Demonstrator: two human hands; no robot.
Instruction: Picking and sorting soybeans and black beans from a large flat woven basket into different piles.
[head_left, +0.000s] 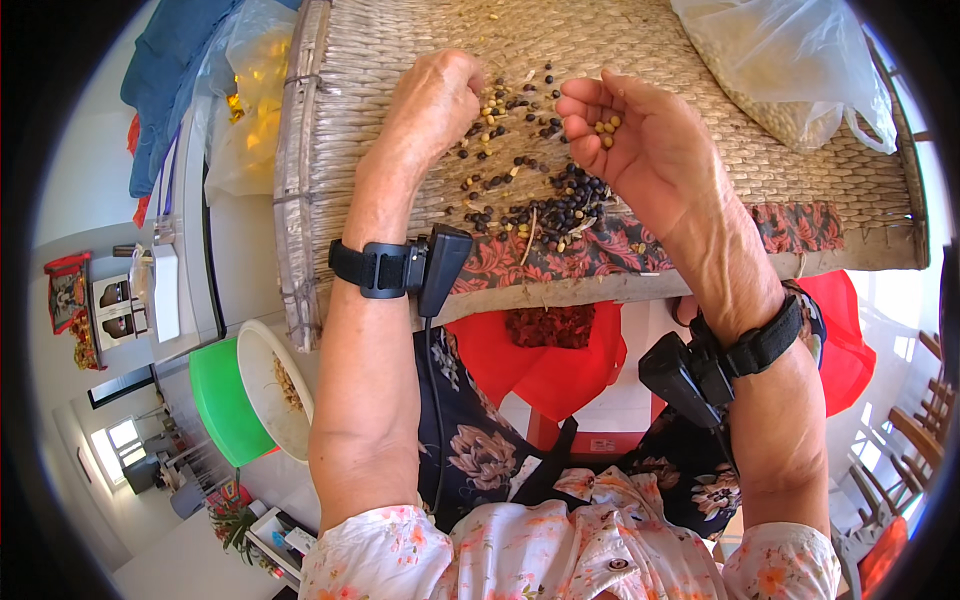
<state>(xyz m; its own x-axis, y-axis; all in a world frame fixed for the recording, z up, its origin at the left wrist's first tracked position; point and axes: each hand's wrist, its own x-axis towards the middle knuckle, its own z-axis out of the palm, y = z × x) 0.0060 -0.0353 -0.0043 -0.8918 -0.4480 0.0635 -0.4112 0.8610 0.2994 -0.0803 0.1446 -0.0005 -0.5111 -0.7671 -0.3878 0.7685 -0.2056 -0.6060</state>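
Observation:
Black beans (577, 191) and yellow beans (491, 112) lie mixed on a woven mat (360, 112) with a wooden frame. The black ones are heaped most thickly near the mat's front edge, with bits of dry pod and stalk among them. My left hand (442, 94) is over the mat, its fingers curled down at the left of the scattered beans. Its fingertips are hidden, so whether it holds a bean does not show. Palm up and cupped, my right hand (637, 135) holds several yellow beans (607, 129) above the right side of the scatter.
A clear plastic bag of pale beans (795, 97) rests at the mat's far right. Below the front edge, a red bag (540, 367) holds dark red dried material. At left are a pale bowl (259, 382), a green container (221, 405) and a plastic bag with yellow contents (255, 112).

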